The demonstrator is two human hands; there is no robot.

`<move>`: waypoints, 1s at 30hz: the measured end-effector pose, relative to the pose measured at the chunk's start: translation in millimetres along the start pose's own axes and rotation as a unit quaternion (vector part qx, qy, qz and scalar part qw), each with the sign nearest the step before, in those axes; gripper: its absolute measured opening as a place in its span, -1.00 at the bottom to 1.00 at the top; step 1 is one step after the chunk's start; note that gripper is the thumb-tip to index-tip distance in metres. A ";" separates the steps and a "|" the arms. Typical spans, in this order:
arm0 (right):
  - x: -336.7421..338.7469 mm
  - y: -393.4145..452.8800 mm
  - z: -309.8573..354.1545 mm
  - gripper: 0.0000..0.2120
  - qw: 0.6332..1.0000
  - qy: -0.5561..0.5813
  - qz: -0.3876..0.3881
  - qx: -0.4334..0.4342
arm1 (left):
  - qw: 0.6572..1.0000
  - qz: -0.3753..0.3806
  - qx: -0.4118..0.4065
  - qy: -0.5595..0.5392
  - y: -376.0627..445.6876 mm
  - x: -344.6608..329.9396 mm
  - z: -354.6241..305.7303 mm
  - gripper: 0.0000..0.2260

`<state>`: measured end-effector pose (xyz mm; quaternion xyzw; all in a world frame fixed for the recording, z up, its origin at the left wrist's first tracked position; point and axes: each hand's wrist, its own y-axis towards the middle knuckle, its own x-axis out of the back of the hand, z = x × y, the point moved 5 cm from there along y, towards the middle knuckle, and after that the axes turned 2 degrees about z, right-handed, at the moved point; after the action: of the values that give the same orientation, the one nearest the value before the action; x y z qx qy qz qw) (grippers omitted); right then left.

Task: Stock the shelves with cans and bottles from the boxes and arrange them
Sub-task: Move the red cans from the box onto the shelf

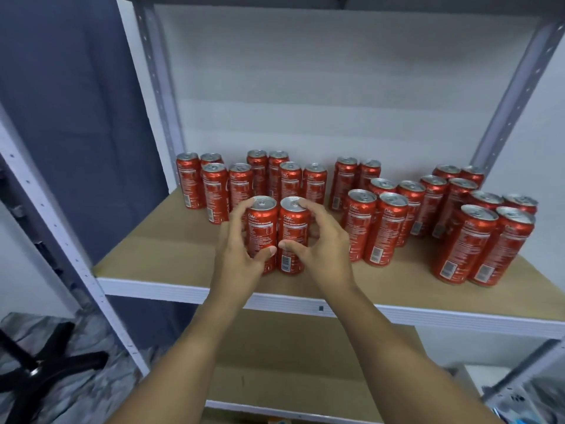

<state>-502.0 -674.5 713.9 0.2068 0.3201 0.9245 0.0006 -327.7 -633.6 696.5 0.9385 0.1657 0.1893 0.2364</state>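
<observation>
Two red Coke cans stand side by side near the front of the shelf board (pixel 159 258). My left hand (pixel 241 255) grips the left can (pixel 261 228), thumb on its front and fingers round its left side. My right hand (pixel 321 243) grips the right can (pixel 293 231), thumb low on its front and fingertips on its rim. Both cans stand upright and touch each other. Behind and to the right stand several more red cans in pairs, with a group at the back left (pixel 214 188) and another at the right (pixel 483 240).
The shelf unit has grey perforated uprights (pixel 513 96) and a white front rail (pixel 183 293). A lower shelf board (pixel 305 356) shows beneath. A black chair base (pixel 39 368) lies on the floor at the lower left. Something blurred sits at the lower right corner.
</observation>
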 end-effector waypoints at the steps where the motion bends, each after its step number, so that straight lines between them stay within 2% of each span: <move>1: -3.4 3.3 -2.8 -0.22 1.000 -0.007 -0.004 0.000 | 1.000 -0.001 0.001 0.002 4.8 -1.1 5.9 -0.15; 11: -27.3 44.7 -26.3 -0.22 0.996 -0.084 -0.014 0.002 | 1.000 -0.009 0.007 0.007 60.0 -18.1 44.1 -0.14; 22: -37.6 56.8 -42.9 -0.27 0.997 -0.077 -0.001 -0.012 | 1.000 -0.008 -0.009 0.020 79.2 -23.8 60.1 -0.15; 26: -37.0 54.6 -37.8 -0.18 0.998 -0.061 -0.015 -0.027 | 0.999 -0.010 -0.005 0.033 76.3 -21.9 58.5 -0.09; 30: -38.5 47.6 -37.3 -0.03 0.997 -0.037 -0.016 -0.070 | 0.998 0.003 0.063 0.026 65.5 -21.0 59.1 -0.06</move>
<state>-474.8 -739.6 700.9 0.2353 0.2573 0.9363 0.0420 -305.9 -719.1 675.6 0.9467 0.1808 0.2039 0.1720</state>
